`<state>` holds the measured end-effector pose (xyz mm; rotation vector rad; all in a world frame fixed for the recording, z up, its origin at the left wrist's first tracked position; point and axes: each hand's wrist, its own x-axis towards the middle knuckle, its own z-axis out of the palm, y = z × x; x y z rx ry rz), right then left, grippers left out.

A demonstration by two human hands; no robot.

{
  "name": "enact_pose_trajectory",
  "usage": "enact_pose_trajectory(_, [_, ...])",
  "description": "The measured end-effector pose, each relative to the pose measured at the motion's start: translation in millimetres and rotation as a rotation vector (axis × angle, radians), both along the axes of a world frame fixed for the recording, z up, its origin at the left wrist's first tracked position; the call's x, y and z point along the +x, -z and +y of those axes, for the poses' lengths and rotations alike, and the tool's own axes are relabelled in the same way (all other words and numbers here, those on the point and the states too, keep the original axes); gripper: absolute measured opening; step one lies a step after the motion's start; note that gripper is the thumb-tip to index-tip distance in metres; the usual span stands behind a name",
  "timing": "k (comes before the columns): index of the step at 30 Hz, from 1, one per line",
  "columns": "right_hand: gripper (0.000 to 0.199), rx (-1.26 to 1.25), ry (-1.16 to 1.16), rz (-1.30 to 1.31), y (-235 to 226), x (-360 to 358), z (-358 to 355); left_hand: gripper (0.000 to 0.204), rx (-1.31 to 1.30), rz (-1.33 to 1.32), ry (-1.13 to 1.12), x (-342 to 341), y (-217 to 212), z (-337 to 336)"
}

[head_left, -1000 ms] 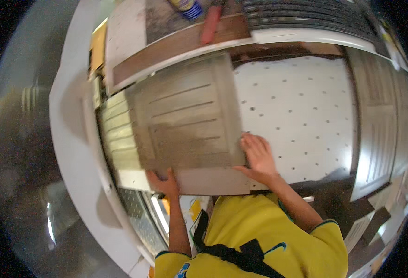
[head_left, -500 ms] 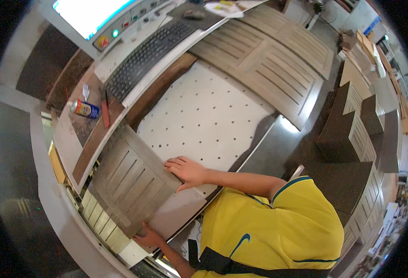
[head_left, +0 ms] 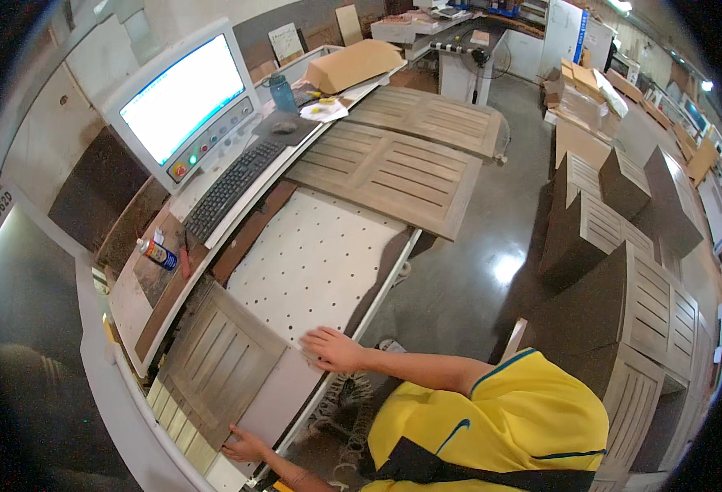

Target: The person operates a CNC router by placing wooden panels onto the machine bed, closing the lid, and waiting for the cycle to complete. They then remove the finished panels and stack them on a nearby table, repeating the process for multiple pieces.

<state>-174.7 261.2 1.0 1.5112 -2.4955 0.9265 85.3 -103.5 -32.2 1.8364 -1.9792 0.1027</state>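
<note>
A grey-brown wooden slatted cabinet door (head_left: 221,358) lies at the near end of the machine bed, partly over a row of pale slats. At its near corner my left hand (head_left: 246,447) grips the edge, thumb on the upper face; the fingers are partly hidden. My right hand (head_left: 334,349) is open, fingers stretched out, just past the door's right corner and apart from it. Beyond lies a white perforated board (head_left: 312,262) with dark holes. Two larger slatted doors, a nearer one (head_left: 394,172) and a farther one (head_left: 435,119), lie across the bed's far end.
Left of the bed, a ledge holds a keyboard (head_left: 234,189), a monitor panel (head_left: 184,102), a spray can (head_left: 157,253) and a blue bottle (head_left: 282,93). Stacked brown cabinet doors (head_left: 599,230) stand on the floor at right. Coiled hose (head_left: 353,410) hangs beside the bed.
My right hand has come off the door's edge and moved a little right. My left hand stays at the near corner. The view has tilted up, showing more of the room.
</note>
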Motion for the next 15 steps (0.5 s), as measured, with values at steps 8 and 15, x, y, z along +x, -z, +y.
enact_pose_trajectory(8, [0.061,0.555,0.23,-0.452,107.5,73.0,271.2,0.063,-0.048,-0.063,0.533,20.8,-1.7,61.9])
enact_pose_trajectory(15, [0.053,0.335,1.228,-1.3,233.7,173.2,487.5,0.05,-0.151,-0.017,0.516,13.9,19.6,237.6])
